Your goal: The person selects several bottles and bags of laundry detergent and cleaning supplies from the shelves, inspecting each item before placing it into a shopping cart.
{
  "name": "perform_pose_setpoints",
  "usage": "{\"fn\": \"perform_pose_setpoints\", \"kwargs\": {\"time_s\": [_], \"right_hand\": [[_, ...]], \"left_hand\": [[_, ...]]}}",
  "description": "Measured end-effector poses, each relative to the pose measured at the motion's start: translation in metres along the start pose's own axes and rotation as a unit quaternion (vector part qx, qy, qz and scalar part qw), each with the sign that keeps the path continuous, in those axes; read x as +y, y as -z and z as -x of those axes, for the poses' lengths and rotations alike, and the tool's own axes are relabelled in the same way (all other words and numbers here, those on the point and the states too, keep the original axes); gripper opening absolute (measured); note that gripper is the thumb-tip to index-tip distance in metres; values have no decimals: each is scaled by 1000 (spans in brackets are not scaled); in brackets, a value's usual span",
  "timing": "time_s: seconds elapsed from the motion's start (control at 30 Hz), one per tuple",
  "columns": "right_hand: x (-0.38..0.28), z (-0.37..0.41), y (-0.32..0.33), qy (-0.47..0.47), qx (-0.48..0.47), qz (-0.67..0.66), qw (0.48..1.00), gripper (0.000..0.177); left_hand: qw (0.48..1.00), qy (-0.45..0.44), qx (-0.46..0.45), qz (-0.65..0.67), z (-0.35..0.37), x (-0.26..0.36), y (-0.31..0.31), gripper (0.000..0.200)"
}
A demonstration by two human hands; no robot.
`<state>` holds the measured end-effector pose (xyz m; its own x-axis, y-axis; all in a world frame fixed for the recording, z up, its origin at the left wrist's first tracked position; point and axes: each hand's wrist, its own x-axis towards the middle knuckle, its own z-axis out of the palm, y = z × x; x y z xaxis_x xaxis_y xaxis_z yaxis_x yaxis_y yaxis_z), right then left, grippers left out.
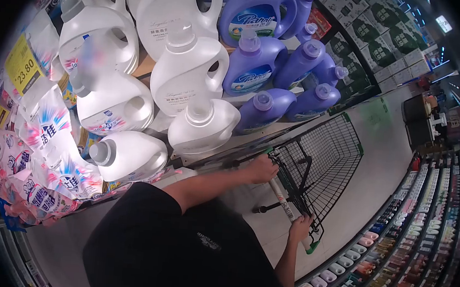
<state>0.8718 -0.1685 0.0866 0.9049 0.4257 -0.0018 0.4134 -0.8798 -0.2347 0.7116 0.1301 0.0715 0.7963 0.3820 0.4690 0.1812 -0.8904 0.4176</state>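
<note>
Both my hands are on the white handlebar (280, 196) of a shopping cart. My left hand (262, 169) is wrapped round the bar's end nearest the detergent shelf. Closer to the opposite end, my right hand (300, 228) grips the same bar, its fingers curled over it. The cart's dark wire basket (332, 150) stretches away from me toward the upper right, with green corner pieces. White detergent jugs (201, 127) and purple detergent jugs (268, 109) stand on the shelf beside my left arm, apart from my hand.
Bagged detergent (50, 138) with yellow price tags (22, 66) lies at the left. Stacked printed cartons (384, 37) stand beyond the purple jugs. Shelves of small bottles (391, 239) curve along the right. Pale floor (372, 172) runs beside the cart.
</note>
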Motion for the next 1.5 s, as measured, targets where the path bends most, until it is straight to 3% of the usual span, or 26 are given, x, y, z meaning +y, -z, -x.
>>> {"fn": "perform_pose_setpoints", "kwargs": {"time_s": [0.13,0.23,0.27,0.37,0.4,0.43,0.5,0.57,0.63,0.67,0.77,0.83,0.87,0.97,1.0,1.1,1.2,1.3,1.33,1.37,1.4,1.43,1.47,1.5], "right_hand": [[4,-24,6,-18,-30,-38,999,36],[-6,-58,32,50,-125,152,979,32],[-17,-59,34,151,43,39,987,26],[-142,-64,93,334,116,-159,922,21],[-174,-64,99,346,40,-230,909,21],[-204,-62,103,354,-35,-299,886,21],[-265,-55,121,520,-120,-324,781,25],[-321,-44,128,597,-201,-350,694,31],[-364,-28,130,616,-245,-384,643,48],[-381,-22,124,620,-238,-375,646,54],[-415,-12,96,634,-221,-358,649,72],[-425,-14,77,649,-216,-355,637,80],[-427,-16,74,603,-261,-344,671,83],[-429,-30,68,496,-435,-364,657,80],[-429,-31,62,564,-414,-368,612,77],[-404,-16,55,503,-508,-419,559,78],[-385,10,55,481,-463,-438,602,81],[-375,21,54,461,-446,-459,615,85],[-374,23,60,446,-457,-462,615,86],[-372,25,64,432,-466,-467,615,87],[-367,25,61,448,-452,-477,607,91],[-366,25,68,474,-427,-476,605,92],[-364,25,73,481,-415,-465,616,91],[-362,26,78,485,-405,-454,628,90]], "left_hand": [[1000,-31,-3,-4,-10,-2,-17,22],[999,-19,-43,-20,-17,-3,-23,23],[997,-12,-64,-31,-15,-2,-27,24],[1000,5,-26,-11,-13,5,-18,24],[995,34,-89,23,-14,7,-7,19],[996,21,-57,64,-9,4,-14,16],[990,-8,14,141,-5,1,-27,15],[952,75,14,296,9,6,-1,29],[880,180,9,439,29,10,27,34],[851,266,-77,446,44,-8,23,33],[581,486,83,648,87,-5,72,37],[469,502,204,697,122,-1,90,42],[409,502,263,715,134,-1,95,45],[20,518,396,758,168,-23,87,55],[1,482,414,772,175,-23,85,61],[-38,534,466,704,172,-29,74,63],[-17,477,437,762,171,-37,66,60],[13,509,426,748,168,-41,60,50],[99,516,399,751,157,-32,75,47],[241,525,353,736,148,-21,91,45],[460,511,281,670,127,11,129,42],[589,482,244,601,110,29,155,41],[675,450,226,540,96,47,177,39],[692,434,227,530,93,47,178,42]]}}
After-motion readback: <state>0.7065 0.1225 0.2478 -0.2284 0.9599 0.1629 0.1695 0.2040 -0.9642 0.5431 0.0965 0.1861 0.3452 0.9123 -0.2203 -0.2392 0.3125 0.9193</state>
